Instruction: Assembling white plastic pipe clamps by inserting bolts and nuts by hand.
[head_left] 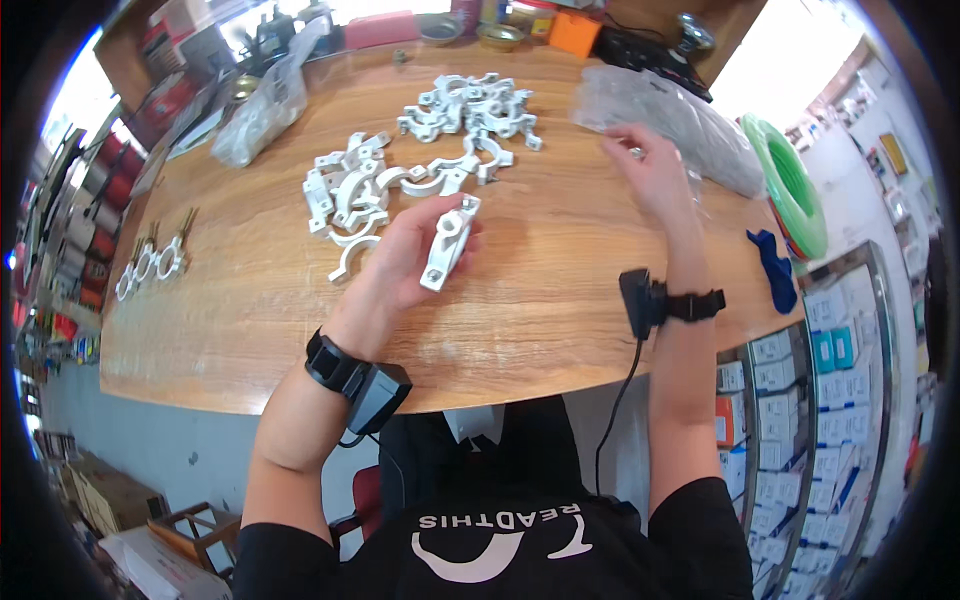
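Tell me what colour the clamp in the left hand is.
The clamp is white, seen in the head view.

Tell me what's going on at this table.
At a wooden table, a person's left hand holds a white clamp. The right hand is near a clear plastic bag; whether it pinches something small is hard to tell. Loose white pieces lie heaped beyond the left hand, and three white rings with screws sit toward the table's left edge.
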